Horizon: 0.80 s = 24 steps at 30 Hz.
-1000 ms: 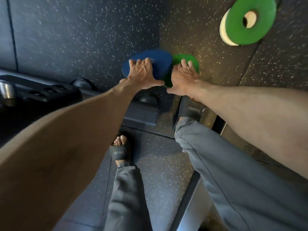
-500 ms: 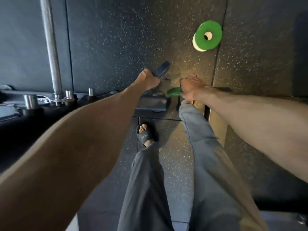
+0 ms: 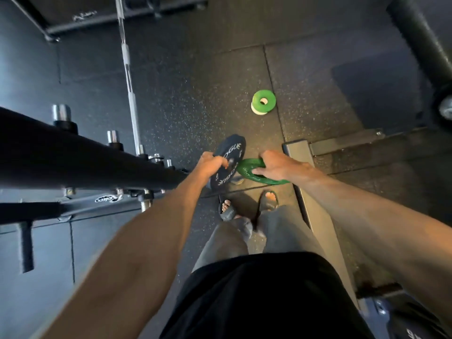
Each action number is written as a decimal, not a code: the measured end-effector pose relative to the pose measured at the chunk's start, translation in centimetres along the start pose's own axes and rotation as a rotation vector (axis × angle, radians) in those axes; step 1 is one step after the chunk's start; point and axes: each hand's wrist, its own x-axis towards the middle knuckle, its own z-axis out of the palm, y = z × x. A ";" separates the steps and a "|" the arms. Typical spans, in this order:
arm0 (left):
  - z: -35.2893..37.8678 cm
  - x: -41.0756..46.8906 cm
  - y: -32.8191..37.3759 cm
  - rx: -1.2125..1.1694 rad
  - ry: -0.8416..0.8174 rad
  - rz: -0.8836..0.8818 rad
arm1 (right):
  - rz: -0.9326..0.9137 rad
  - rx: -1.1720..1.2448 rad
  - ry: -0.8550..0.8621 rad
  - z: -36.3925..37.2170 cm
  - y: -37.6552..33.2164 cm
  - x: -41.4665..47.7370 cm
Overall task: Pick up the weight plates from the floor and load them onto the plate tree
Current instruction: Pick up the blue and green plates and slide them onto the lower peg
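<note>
Now that the person is standing instead of crouching like a second ago, the plate tree [image 3: 73, 155] takes up the whole left side, and its chrome pegs [image 3: 61, 112] look bare from here. Both plates that were lying flat on the rubber floor [image 3: 195, 94] are now lifted clear of it. The left hand [image 3: 210, 165] has its fingers curled over the rim of the dark blue Rogue plate [image 3: 231, 152], held on edge just beside the tree. The right hand [image 3: 278, 167] is wrapped round the rim of the green plate [image 3: 247, 168], which is tilted nearly flat. Can't tell if the two plates touch. So the pickup's done for these two, and loading should be next. A smaller green plate [image 3: 264, 101] stacked on a white plate [image 3: 256, 111] is left on the floor, well ahead.
</note>
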 end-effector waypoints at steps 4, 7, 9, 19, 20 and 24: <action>-1.3 -5.9 -4.0 -0.149 -0.079 -0.020 | 0.074 0.159 -0.020 2.7 -0.6 -5.3; -2.2 -9.6 -8.0 -0.305 -0.096 0.013 | 0.076 0.238 0.005 5.3 -1.7 -8.6; -3.0 -12.2 -10.8 -0.392 -0.096 0.020 | 0.062 0.268 0.003 7.3 -3.0 -10.7; -8.9 -26.5 -27.8 -0.690 -0.055 -0.064 | -0.126 0.661 -0.239 18.1 -12.9 -19.5; -9.7 -28.0 -29.3 -0.690 -0.051 -0.087 | -0.111 0.726 -0.325 19.2 -14.3 -19.6; -13.7 -32.1 -35.6 -0.700 -0.016 -0.112 | -0.153 0.570 -0.468 23.0 -21.7 -20.8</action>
